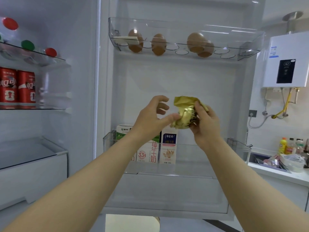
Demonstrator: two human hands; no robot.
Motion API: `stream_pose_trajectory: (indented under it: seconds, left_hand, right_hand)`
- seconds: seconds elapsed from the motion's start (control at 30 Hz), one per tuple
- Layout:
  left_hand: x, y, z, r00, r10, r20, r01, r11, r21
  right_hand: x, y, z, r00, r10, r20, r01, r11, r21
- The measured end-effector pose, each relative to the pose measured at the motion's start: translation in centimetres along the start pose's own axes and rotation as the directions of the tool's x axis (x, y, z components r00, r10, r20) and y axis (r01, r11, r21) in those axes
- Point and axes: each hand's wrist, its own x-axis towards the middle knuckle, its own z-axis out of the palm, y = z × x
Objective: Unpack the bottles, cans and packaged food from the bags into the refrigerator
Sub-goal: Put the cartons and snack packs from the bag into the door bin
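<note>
Both my hands are raised in front of the open refrigerator door. My right hand (pixel 204 121) grips a crumpled gold foil food packet (pixel 185 113) from the right side. The thumb of my left hand (pixel 153 114) touches the packet's lower left corner, while its other fingers are curled loosely above it. Below the hands, milk cartons (pixel 168 148) stand in the lower door bin (pixel 237 144). Red cans (pixel 17 87) stand on a shelf inside the refrigerator at the left.
Several brown eggs (pixel 158 44) sit in the clear upper door tray (pixel 247 49). Bottles with red and green caps (pixel 27 45) lie on the top glass shelf. At the right are a water heater (pixel 286 61) and a counter with a bag and bottles (pixel 287 158).
</note>
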Motion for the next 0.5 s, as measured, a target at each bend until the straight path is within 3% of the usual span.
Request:
stream_pose_trajectory:
  seconds: [0.07,0.13,0.23,0.37,0.5]
  left_hand:
    - [0.6,-0.5,0.4,1.0,-0.001,0.0,0.001,0.99,0.143]
    - [1.1,-1.3,1.2,0.989,-0.052,0.141,-0.008,0.918,0.397]
    - [1.1,-1.6,2.0,0.897,-0.292,0.333,0.004,0.756,0.654]
    - [1.2,-1.7,2.1,0.893,-0.323,0.314,0.055,0.77,0.636]
    - [1.2,-1.8,2.1,0.903,-0.305,0.304,0.043,0.767,0.641]
  right_hand:
    - [0.6,-0.4,-1.3,0.993,-0.013,-0.115,0.015,1.0,0.016]
    - [1.3,-0.7,-2.4,0.985,-0.03,-0.167,0.009,0.992,-0.125]
    - [2.4,-0.4,-3.6,0.984,0.016,-0.175,-0.088,0.906,-0.414]
    - [3.2,0.1,-3.8,0.96,0.226,-0.164,-0.277,0.693,-0.666]
    - [3.2,0.4,-3.1,0.932,0.344,-0.117,-0.301,0.55,-0.779]
